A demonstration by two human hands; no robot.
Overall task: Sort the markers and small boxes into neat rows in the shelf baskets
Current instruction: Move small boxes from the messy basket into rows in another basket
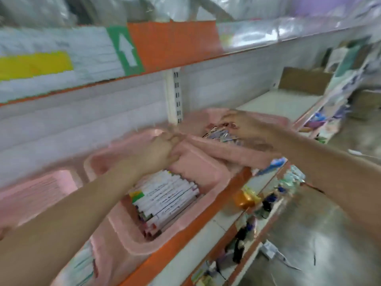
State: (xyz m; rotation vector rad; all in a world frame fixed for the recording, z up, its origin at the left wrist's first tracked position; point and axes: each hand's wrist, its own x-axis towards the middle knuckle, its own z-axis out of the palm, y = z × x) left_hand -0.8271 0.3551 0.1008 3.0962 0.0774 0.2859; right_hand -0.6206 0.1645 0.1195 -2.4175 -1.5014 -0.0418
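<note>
A pink middle basket [132,242] is seen on a shelf [185,234] with an orange front edge, and everything else is placed from it. The whole view is smeared by motion. Inside this basket a stack of white-bodied markers [165,195] is laid side by side in rows, their coloured caps turned toward the front rim.

The left hand [160,150] is held at the far right corner of the middle basket, above the markers. Its fingers [175,159] are curled in tightly with the thumb on top. Whether the rim is gripped cannot be told through the blur.

Just to the right of the middle basket, touching it, a second pink basket [237,153] is set. In it a pile of small boxes [222,133] with printed faces is heaped. The right hand [245,126] is lowered onto this pile, with the fingers bent down over its top. Whether anything is pinched there cannot be told.

To the left of the middle basket a third pink basket [41,186] is partly shown.

Above the middle basket the edge of an upper shelf is covered with an orange sign [173,44], a green arrow sign [126,51] and a yellow label [35,65]. Far to the right, on the same shelf, a cardboard box [303,79] is stood. Below the middle basket, lower shelves filled with small goods [247,199] are seen.
</note>
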